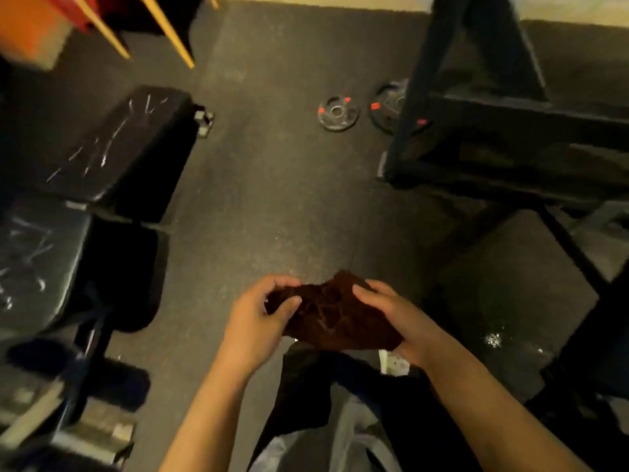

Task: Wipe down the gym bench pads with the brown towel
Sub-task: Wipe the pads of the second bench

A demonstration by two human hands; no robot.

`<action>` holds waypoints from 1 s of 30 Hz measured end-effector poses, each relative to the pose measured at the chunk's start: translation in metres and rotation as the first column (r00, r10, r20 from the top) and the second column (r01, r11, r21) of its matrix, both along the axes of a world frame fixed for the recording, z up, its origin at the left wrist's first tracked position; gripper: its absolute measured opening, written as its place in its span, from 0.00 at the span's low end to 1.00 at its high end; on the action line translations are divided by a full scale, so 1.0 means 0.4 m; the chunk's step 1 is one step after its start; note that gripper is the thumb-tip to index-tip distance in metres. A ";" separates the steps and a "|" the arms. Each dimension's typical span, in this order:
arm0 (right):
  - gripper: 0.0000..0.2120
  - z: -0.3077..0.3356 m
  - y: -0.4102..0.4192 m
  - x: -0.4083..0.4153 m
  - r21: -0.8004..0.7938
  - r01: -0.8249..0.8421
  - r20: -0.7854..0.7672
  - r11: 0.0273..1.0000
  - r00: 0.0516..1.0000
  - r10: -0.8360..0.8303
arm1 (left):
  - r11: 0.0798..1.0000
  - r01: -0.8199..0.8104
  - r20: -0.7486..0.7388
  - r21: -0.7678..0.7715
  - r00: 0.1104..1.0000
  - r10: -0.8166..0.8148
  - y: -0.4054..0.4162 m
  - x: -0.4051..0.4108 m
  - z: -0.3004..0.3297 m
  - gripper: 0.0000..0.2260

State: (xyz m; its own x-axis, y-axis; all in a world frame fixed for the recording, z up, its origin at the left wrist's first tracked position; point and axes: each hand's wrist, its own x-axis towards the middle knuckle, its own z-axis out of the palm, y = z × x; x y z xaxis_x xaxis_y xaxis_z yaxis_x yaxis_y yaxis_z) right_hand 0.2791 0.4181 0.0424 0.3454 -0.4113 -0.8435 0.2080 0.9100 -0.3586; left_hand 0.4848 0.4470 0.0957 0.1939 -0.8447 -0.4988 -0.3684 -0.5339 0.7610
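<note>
A: Where's the crumpled brown cloth towel (335, 315)?

B: In front of you, above the floor, your left hand (257, 316) and right hand (396, 318) both gripping it, fingers curled in. Bunch it into a firm wad before reaching the black padded bench (115, 148) on your left.

A: Any containers?

B: None I can see.

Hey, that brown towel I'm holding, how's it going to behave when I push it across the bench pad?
Probably floppy: the brown towel sags and creases between the left hand and the right hand. It likely bunches rather than slides flat, since it is already crumpled. It seems light, as fingers alone hold it up. The bench pad looks smooth and worn.
</note>
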 end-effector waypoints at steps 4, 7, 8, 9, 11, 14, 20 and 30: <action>0.15 -0.019 -0.014 0.059 -0.090 -0.362 -0.220 0.928 0.916 0.336 | 0.973 -0.229 0.014 -0.027 0.973 0.229 0.069 0.039 -0.029 0.12; 0.12 -0.025 -0.012 0.129 -0.207 -0.630 -0.475 0.748 0.733 0.487 | 0.943 -0.326 0.026 -0.072 0.944 0.328 0.110 0.056 -0.025 0.11; 0.12 -0.021 -0.011 0.164 -0.260 -0.694 -0.517 0.671 0.687 0.511 | 0.939 -0.329 0.053 -0.101 0.940 0.336 0.127 0.069 -0.017 0.11; 0.12 -0.014 -0.010 0.205 -0.325 -0.733 -0.530 0.597 0.664 0.527 | 0.941 -0.304 0.124 -0.149 0.938 0.323 0.142 0.089 -0.009 0.09; 0.18 0.028 -0.009 0.308 -0.442 -0.738 -0.440 0.510 0.674 0.594 | 0.953 -0.162 0.362 -0.258 0.898 0.250 0.166 0.147 0.013 0.05; 0.26 0.086 -0.007 0.479 -0.572 -0.712 -0.381 0.407 0.670 0.637 | 0.945 -0.018 0.512 -0.327 0.837 0.194 0.186 0.264 0.052 0.09; 0.22 0.169 -0.012 0.785 -0.614 -0.756 -0.450 0.229 0.573 0.685 | 0.916 -0.109 0.451 -0.385 0.844 0.290 0.215 0.523 0.154 0.10; 0.08 0.255 -0.074 1.116 -0.691 -0.722 -0.564 0.043 0.576 0.592 | 0.817 -0.361 0.332 -0.450 0.782 0.528 0.209 0.885 0.180 0.13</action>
